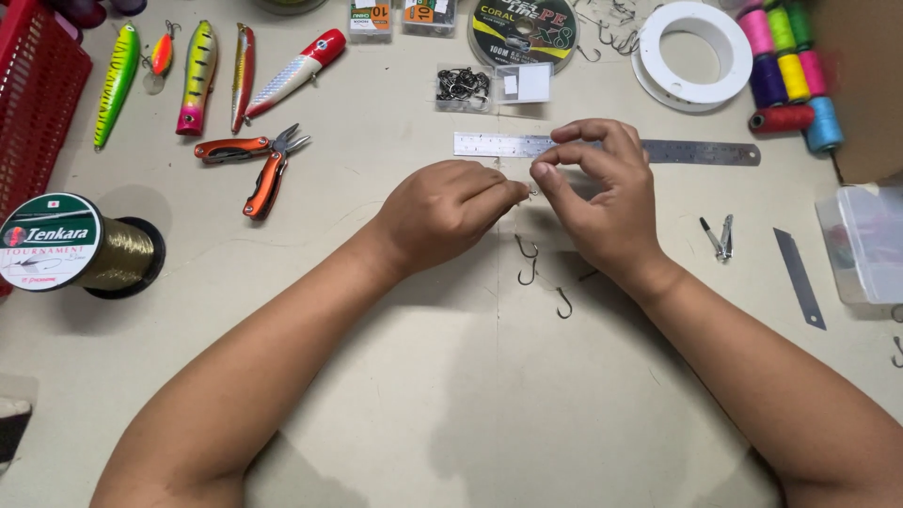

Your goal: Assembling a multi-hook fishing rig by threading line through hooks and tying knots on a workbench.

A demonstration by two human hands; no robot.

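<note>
item: small hook [532, 193], pinched between left hand [442, 212] and right hand [602, 202] fingertips, just below the steel ruler [611, 149]. both hands closed tight. risk: barb may prick a fingertip; a slip drops it among loose hooks [529, 263] further below the ruler.

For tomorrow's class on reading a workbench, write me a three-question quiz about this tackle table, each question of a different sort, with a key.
1. True or false: the left hand and right hand meet fingertip to fingertip over the steel ruler.
2. Which lies nearest the orange pliers? A) fishing lures B) thread spools C) blade
3. How many loose hooks lie just below the hands?

Key: 1 false, they meet in front of it; 2 A; 3 three.
</note>
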